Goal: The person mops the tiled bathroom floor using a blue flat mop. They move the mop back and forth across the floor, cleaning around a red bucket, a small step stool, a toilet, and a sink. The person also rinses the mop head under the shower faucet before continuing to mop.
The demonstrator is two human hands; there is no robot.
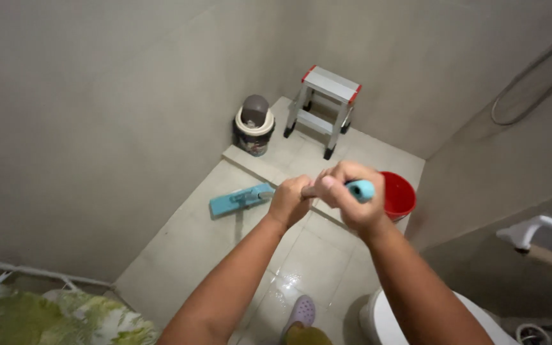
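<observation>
Head view looks down a small tiled bathroom. Both hands are clenched around the mop handle (pixel 314 190): the left hand (pixel 289 201) grips lower down the shaft, and the right hand (pixel 346 191) wraps the top end, just below its blue cap. The handle runs from the hands toward 10 o'clock, ending at the flat blue mop head (pixel 241 199), which lies flat on the floor (pixel 180 255) close to the left wall.

At 12 o'clock from the mop head, in the far corner on a slightly raised part of the floor, stands a small bin (pixel 254 124) with a grey domed lid. Just to its right, at 1 o'clock, is a short metal step stool (pixel 324 105) with red corner caps. A red bucket (pixel 398 195) sits just behind the right hand, at 3 o'clock from it. Toilet (pixel 391 319) is at 5 o'clock, and a foot in a lilac clog (pixel 301 312) shows at 6 o'clock on wet, shiny tiles.

Judging by the grip and the wet sheen near the foot, the floor is mid-mopping, with the mop head out at the far reach of a stroke. A next stroke would call for steady downward pressure with both hands, keeping the head flat and steering it short of the raised ledge and the bin.
</observation>
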